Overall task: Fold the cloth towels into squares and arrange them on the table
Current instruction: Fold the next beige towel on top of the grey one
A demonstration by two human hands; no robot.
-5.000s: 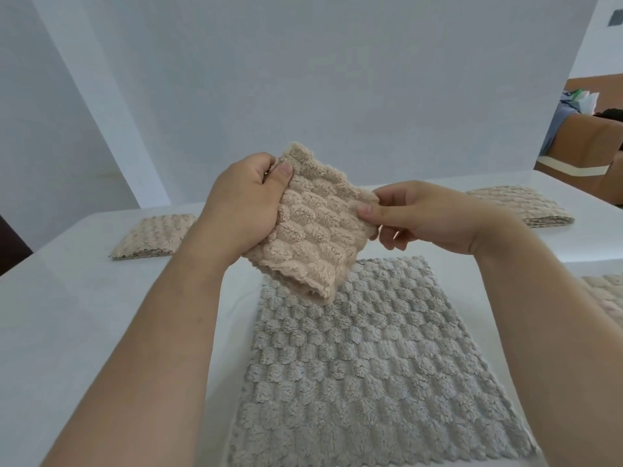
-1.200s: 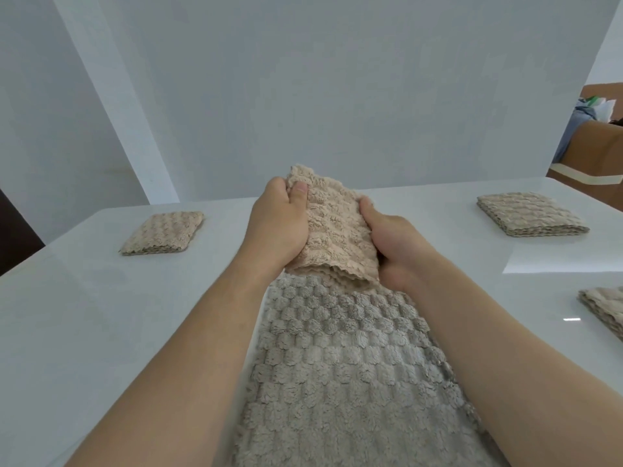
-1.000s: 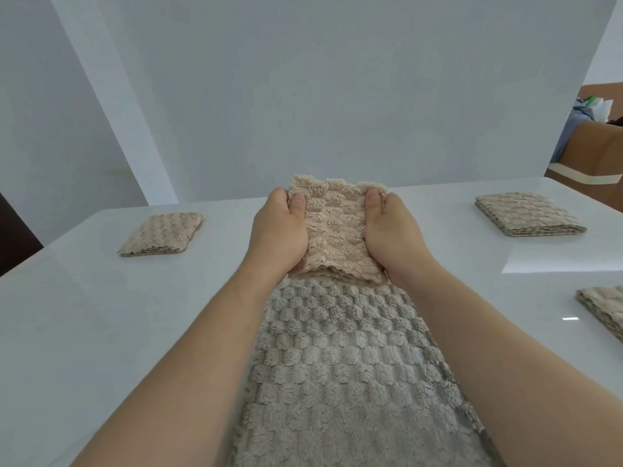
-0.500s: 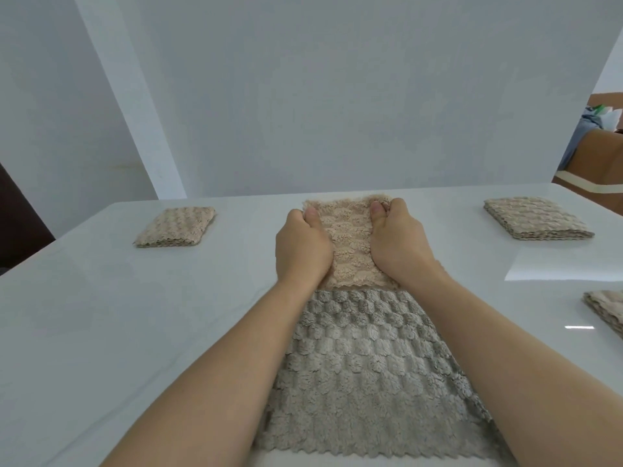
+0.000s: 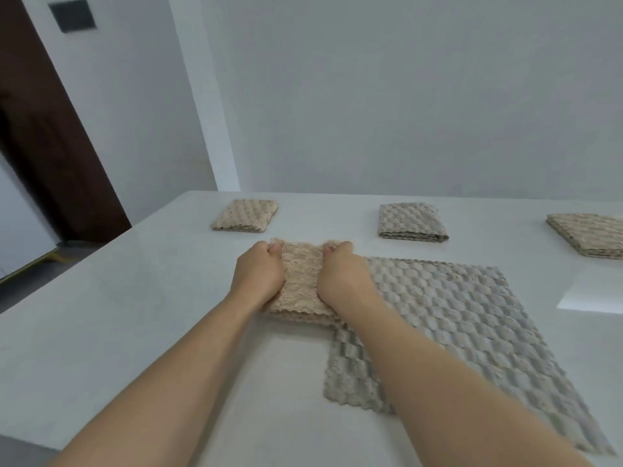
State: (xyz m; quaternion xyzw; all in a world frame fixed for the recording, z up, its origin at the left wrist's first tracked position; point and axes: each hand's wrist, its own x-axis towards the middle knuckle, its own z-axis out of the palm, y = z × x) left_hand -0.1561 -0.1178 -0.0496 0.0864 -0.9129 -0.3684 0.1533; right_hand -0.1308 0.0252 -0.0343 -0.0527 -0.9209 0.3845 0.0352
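Note:
A folded beige towel (image 5: 301, 281) lies on the white table (image 5: 135, 315), partly over the left edge of a flat, unfolded grey towel (image 5: 448, 325). My left hand (image 5: 259, 274) grips its left side and my right hand (image 5: 344, 274) grips its right side, thumbs on top near the far corners. Three folded towels lie in a row at the far side: a beige one (image 5: 245, 215), a grey one (image 5: 411, 222) and a tan one (image 5: 588, 237).
A white wall stands behind the table. A dark brown door (image 5: 50, 129) is at the left, past the table's left edge. A bright patch of light (image 5: 593, 294) falls on the table at the right.
Both hands carried the folded beige towel from in the air down and leftward; it now lies at the grey towel's left edge. The view swung, showing the door and another folded towel.

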